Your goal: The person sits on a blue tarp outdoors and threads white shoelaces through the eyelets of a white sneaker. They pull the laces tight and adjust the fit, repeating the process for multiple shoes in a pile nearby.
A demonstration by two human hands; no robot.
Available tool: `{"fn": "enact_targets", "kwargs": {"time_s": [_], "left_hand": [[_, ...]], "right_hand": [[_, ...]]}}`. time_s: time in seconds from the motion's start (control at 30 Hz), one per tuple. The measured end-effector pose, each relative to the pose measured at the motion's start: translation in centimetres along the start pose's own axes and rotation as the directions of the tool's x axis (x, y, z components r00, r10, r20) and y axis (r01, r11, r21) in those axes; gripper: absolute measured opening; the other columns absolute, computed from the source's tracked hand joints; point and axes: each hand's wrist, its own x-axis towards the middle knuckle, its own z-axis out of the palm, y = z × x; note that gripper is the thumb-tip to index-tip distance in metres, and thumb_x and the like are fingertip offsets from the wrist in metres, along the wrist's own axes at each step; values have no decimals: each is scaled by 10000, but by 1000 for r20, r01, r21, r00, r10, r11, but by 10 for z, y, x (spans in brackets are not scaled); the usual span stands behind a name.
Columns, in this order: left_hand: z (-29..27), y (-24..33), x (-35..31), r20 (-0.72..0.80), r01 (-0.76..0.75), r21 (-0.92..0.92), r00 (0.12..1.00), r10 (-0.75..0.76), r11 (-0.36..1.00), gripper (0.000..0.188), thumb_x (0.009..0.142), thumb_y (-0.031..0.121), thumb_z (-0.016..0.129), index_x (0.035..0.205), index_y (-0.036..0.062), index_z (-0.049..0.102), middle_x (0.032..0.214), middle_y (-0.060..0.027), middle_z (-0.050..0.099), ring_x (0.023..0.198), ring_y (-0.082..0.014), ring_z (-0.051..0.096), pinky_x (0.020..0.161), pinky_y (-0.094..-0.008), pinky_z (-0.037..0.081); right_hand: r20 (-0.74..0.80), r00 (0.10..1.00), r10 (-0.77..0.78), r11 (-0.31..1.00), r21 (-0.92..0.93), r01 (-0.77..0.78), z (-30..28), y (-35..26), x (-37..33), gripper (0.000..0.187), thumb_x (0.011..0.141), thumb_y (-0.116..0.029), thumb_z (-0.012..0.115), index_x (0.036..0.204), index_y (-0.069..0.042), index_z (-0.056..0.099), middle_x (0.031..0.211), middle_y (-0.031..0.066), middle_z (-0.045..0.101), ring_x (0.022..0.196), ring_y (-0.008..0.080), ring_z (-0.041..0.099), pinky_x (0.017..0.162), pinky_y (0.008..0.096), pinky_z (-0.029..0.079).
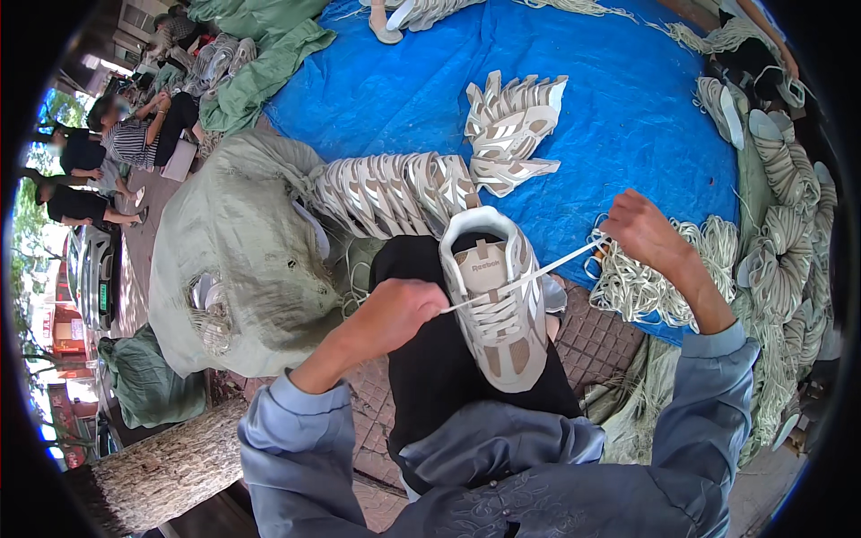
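A white and beige sneaker upper (516,360) lies across my black-clad thighs, its toe pointing toward me. A white shoelace (567,260) crosses its lower eyelets in several rows and stretches taut over the tongue. My left hand (405,309) is closed on one end of the lace, just left of the upper. Off to the right and higher, my right hand (644,229) pinches the other part of it. Beyond my knees, a row of nested uppers (386,188) and a fanned stack of uppers (516,125) rest on a blue tarp (628,108).
A pile of white laces (664,278) lies right of my knees. On my left bulges a large pale woven sack (238,260). More bundled uppers (780,251) line the right side. A tree trunk (161,466) stands lower left; people (134,134) sit and stand farther left.
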Motion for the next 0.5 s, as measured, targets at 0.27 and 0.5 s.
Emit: {"fn": "enact_targets", "kwargs": {"time_s": [0.27, 0.5], "left_hand": [[-1, -18, -23, -150, -54, 540, 976, 159, 840, 58, 755, 66, 543, 797, 44, 576, 653, -72, 506, 574, -230, 517, 541, -342, 410], [18, 1, -32, -320, 159, 888, 887, 333, 431, 120, 682, 68, 568, 800, 65, 587, 592, -14, 438, 519, -187, 456, 501, -308, 358]], "right_hand": [[10, 1000, -6, 999, -47, 6, 19, -15, 1, 45, 586, -103, 583, 558, -103, 548, 632, 26, 533, 737, 189, 517, 719, 310, 418], [-83, 963, 256, 953, -145, -266, 4, -15, -11, 42, 606, -101, 596, 571, -92, 575, 655, 37, 560, 716, 177, 543, 642, 293, 427]]}}
